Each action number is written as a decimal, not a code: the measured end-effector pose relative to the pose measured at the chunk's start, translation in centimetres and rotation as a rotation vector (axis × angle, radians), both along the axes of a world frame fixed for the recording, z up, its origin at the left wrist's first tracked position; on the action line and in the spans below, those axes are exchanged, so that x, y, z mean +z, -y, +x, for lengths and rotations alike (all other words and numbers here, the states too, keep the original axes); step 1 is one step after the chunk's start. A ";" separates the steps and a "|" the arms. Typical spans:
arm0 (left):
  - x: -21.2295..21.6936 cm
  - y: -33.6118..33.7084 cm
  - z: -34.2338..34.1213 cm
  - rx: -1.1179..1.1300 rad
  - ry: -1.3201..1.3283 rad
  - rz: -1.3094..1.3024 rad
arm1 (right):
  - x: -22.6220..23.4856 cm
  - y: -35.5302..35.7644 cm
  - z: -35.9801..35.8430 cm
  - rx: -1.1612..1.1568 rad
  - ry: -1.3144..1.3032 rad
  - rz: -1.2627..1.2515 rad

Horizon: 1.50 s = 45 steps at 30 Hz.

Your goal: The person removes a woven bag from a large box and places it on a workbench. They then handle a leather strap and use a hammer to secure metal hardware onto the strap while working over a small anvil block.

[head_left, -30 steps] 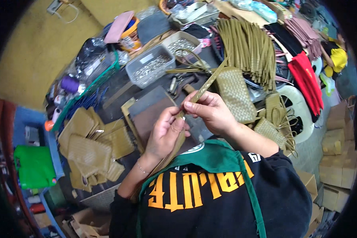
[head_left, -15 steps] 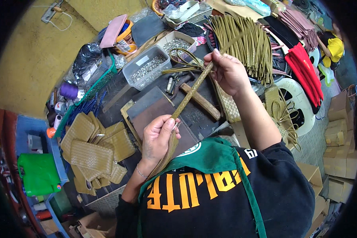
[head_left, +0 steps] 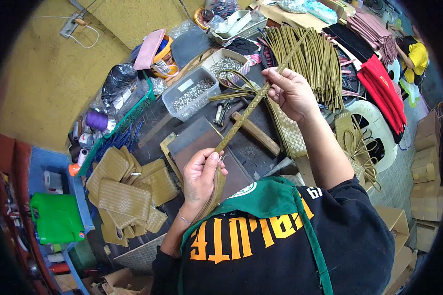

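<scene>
A long olive-gold strap (head_left: 241, 120) with a diagonal pattern is stretched slantwise between my two hands. My left hand (head_left: 200, 179) is closed on its lower part, thumb on top. More olive strap lengths (head_left: 212, 196) hang from that hand toward the wrist and apron. My right hand (head_left: 293, 93) pinches the strap higher up, and its free end reaches over a heap of similar straps (head_left: 305, 69). Beneath the strap lie a wooden-handled hammer (head_left: 256, 133) and a dark flat board (head_left: 197, 142). Fingers partly hide the grip points.
Woven olive pieces (head_left: 125, 191) are piled at the left. A clear bin (head_left: 189, 98) and a white basket (head_left: 226, 66) hold small metal parts. Woven panels with looped cords (head_left: 352, 142) lie by a white stool (head_left: 374, 128). A person in yellow (head_left: 417, 59) is at the far right.
The whole view has shifted slightly, with things lower and farther right. The strap's free end, blurred before, now shows sharper and extends farther past my right hand. Both hands still hold it.
</scene>
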<state>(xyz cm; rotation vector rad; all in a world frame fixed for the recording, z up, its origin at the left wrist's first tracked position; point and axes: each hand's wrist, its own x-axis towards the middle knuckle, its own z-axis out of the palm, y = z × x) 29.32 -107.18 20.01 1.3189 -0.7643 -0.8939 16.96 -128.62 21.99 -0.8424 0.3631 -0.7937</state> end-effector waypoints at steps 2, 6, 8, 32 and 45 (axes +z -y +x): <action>0.0 -0.1 -0.1 0.009 0.012 -0.027 | 0.4 -0.2 -0.2 -0.008 0.016 -0.022; -0.2 -0.2 -0.3 0.069 0.021 -0.126 | -0.2 0.5 -1.0 0.083 0.143 -0.094; -0.3 -0.2 -0.3 0.072 0.085 -0.163 | -0.4 0.5 -1.2 0.117 0.202 -0.107; -0.9 -0.4 0.3 0.152 0.250 -0.253 | -2.1 1.0 -0.7 0.303 0.317 -0.161; -1.4 -1.0 1.8 0.254 0.205 -0.153 | -3.7 6.3 -5.0 -0.081 0.038 0.029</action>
